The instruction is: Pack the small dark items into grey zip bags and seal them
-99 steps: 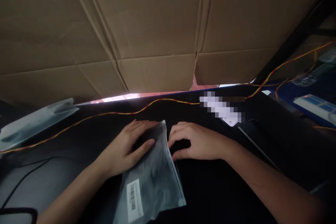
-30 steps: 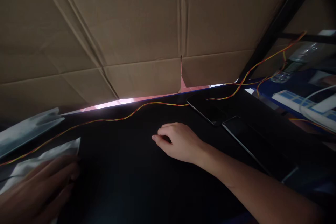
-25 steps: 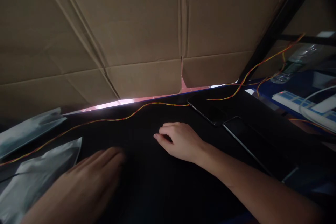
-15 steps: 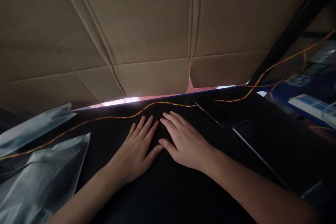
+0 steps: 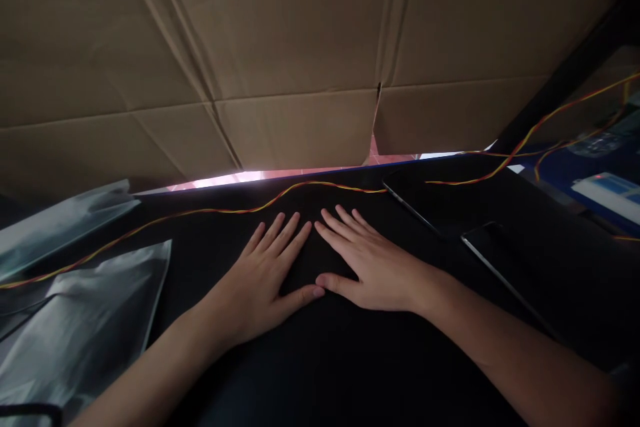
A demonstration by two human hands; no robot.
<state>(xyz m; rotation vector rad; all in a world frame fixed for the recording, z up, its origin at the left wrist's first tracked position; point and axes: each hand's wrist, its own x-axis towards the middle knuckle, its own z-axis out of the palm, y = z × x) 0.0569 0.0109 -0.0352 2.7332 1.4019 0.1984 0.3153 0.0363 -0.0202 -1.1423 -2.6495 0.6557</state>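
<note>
My left hand [image 5: 257,283] lies palm down on the black tabletop [image 5: 320,373], its fingers spread. Beside it my right hand [image 5: 373,267] also rests flat with fingers apart. The two thumb tips meet, and neither hand holds anything. Just beyond the fingertips a twisted red and yellow wire [image 5: 280,197] runs across the table. To the right of my right hand lie a dark phone-like slab [image 5: 423,203] and a second, dark, thin-edged slab [image 5: 520,280]. A frosted plastic bag [image 5: 100,320] lies left of my left forearm.
A tall cardboard sheet [image 5: 295,33] stands along the far edge, with a bright gap below it. Another frosted bag [image 5: 65,223] lies at far left. On the right are a white and blue box-like object [image 5: 607,193] with a red light and a clear plastic bottle [image 5: 600,143].
The fingers of both hands have spread wider, and my right hand sits slightly further right. The view has shifted a little.
</note>
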